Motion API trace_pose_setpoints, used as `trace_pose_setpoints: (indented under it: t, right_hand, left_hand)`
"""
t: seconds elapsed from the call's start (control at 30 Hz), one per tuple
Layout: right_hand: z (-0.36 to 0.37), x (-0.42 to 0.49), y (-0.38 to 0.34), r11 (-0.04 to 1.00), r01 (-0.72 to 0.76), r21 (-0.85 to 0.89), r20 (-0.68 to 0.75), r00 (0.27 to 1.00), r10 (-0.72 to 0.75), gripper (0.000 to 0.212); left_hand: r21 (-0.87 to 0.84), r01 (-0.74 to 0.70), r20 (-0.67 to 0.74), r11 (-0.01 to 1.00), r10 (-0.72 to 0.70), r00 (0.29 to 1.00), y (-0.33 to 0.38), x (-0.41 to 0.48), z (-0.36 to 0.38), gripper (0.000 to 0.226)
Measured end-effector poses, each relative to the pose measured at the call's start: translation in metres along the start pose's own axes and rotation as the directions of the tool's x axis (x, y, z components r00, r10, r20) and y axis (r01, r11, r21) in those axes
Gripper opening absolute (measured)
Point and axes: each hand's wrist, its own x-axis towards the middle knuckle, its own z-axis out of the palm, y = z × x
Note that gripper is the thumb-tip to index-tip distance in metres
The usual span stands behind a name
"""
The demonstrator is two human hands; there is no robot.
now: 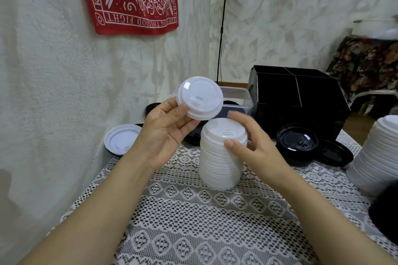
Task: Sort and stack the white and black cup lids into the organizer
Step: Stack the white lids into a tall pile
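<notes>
My left hand [165, 129] pinches a single white lid [200, 98], tilted and raised above the table. A tall stack of white lids [219, 161] stands in the middle of the lace cloth; my right hand [252, 146] grips its top, thumb in front and fingers behind. The black organizer [301, 101] with its dividers stands at the back right. Black lids [297, 142] lie in front of it. One loose white lid [122, 139] lies upside down at the left.
A clear plastic tub [239, 97] with black lids sits behind the stack. Another tall white lid stack [374, 157] stands at the right edge, a dark object [385, 211] below it. The wall runs close along the left. A lace tablecloth [183, 221] covers the table.
</notes>
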Motion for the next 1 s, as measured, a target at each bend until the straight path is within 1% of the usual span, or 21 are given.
trace_pose_setpoints:
  t: [0.07, 0.13, 0.2, 0.27, 0.33, 0.37, 0.4, 0.47, 0.5, 0.53, 0.57, 0.6, 0.63, 0.67, 0.7, 0.73, 0.8, 0.87, 1.0]
  right_hand:
    - [-0.001, 0.0, -0.004, 0.991, 0.076, -0.106, -0.072, 0.994, -0.084, 0.094]
    - [-0.001, 0.001, -0.012, 0.941, 0.218, -0.261, -0.107, 0.962, -0.252, 0.102]
    - [0.002, 0.002, -0.02, 0.866, 0.36, -0.347, -0.118, 0.899, -0.422, 0.099]
    - [0.007, 0.003, -0.025, 0.797, 0.464, -0.386, -0.144, 0.823, -0.549, 0.095]
    - [0.008, 0.003, -0.026, 0.758, 0.51, -0.406, -0.17, 0.773, -0.611, 0.089]
    - [0.008, 0.002, -0.026, 0.751, 0.513, -0.416, -0.182, 0.762, -0.622, 0.086]
    - [0.006, 0.002, -0.026, 0.752, 0.504, -0.425, -0.193, 0.761, -0.619, 0.084]
    - [0.002, 0.001, -0.027, 0.798, 0.449, -0.402, -0.222, 0.798, -0.56, 0.079]
    - [0.0, 0.001, -0.028, 0.845, 0.404, -0.351, -0.246, 0.83, -0.5, 0.075]
    - [-0.002, 0.001, -0.028, 0.893, 0.357, -0.272, -0.267, 0.864, -0.427, 0.07]
    - [-0.005, 0.002, -0.028, 0.932, 0.309, -0.187, -0.275, 0.895, -0.352, 0.066]
    - [-0.008, 0.003, -0.026, 0.958, 0.262, -0.118, -0.267, 0.921, -0.285, 0.063]
    - [-0.01, 0.004, -0.023, 0.973, 0.22, -0.074, -0.246, 0.941, -0.232, 0.063]
    - [-0.012, 0.005, -0.02, 0.982, 0.185, -0.046, -0.214, 0.958, -0.19, 0.062]
    - [-0.012, 0.005, -0.017, 0.988, 0.154, -0.025, -0.175, 0.972, -0.156, 0.06]
    - [-0.011, 0.005, -0.014, 0.992, 0.124, -0.014, -0.129, 0.984, -0.124, 0.06]
    - [-0.01, 0.005, -0.01, 0.997, 0.068, -0.03, -0.053, 0.996, -0.069, 0.069]
    - [-0.009, 0.005, -0.008, 0.998, 0.015, -0.056, -0.028, 0.999, -0.017, 0.08]
    - [-0.01, 0.004, -0.007, 0.998, -0.026, -0.061, -0.013, 1.0, 0.025, 0.085]
  left_hand:
    - [-0.018, 0.002, 0.095, 1.0, -0.001, 0.995, 0.001, -0.001, -0.001, 0.047]
    - [-0.002, 0.01, 0.2, 1.0, -0.01, 0.98, 0.001, -0.003, 0.0, 0.055]
    - [0.048, 0.022, 0.284, 0.999, -0.035, 0.958, 0.0, -0.007, 0.003, 0.05]
    - [0.116, 0.012, 0.354, 0.993, -0.053, 0.934, -0.002, -0.01, 0.007, 0.045]
    - [0.161, 0.0, 0.386, 0.987, -0.063, 0.92, -0.003, -0.013, 0.009, 0.046]
    - [0.166, 0.003, 0.39, 0.986, -0.068, 0.918, -0.004, -0.014, 0.01, 0.046]
    - [0.159, 0.004, 0.397, 0.987, -0.067, 0.915, -0.004, -0.014, 0.01, 0.045]
    - [0.106, -0.02, 0.39, 0.994, -0.023, 0.921, -0.003, -0.013, 0.011, 0.042]
    - [0.071, -0.051, 0.342, 0.996, 0.024, 0.94, -0.003, -0.011, 0.01, 0.04]
    - [0.057, -0.103, 0.258, 0.993, 0.085, 0.962, -0.002, -0.009, 0.008, 0.035]
    - [0.09, -0.172, 0.153, 0.981, 0.157, 0.976, -0.001, -0.006, 0.006, 0.027]
    - [0.171, -0.239, 0.063, 0.956, 0.231, 0.971, 0.0, -0.004, 0.004, 0.022]
    - [0.267, -0.278, 0.014, 0.923, 0.285, 0.958, 0.0, -0.002, 0.001, 0.022]
    - [0.349, -0.284, 0.004, 0.893, 0.302, 0.953, -0.001, 0.0, 0.0, 0.025]
    - [0.401, -0.262, 0.021, 0.878, 0.277, 0.961, -0.004, 0.0, -0.001, 0.029]
    - [0.435, -0.226, 0.061, 0.871, 0.222, 0.973, -0.008, 0.0, -0.002, 0.033]
    - [0.513, -0.166, 0.152, 0.842, 0.101, 0.983, -0.016, -0.001, -0.001, 0.042]
    - [0.57, -0.137, 0.21, 0.81, 0.018, 0.978, -0.021, -0.002, 0.0, 0.049]
    - [0.587, -0.095, 0.212, 0.804, -0.039, 0.977, -0.023, -0.005, 0.0, 0.055]
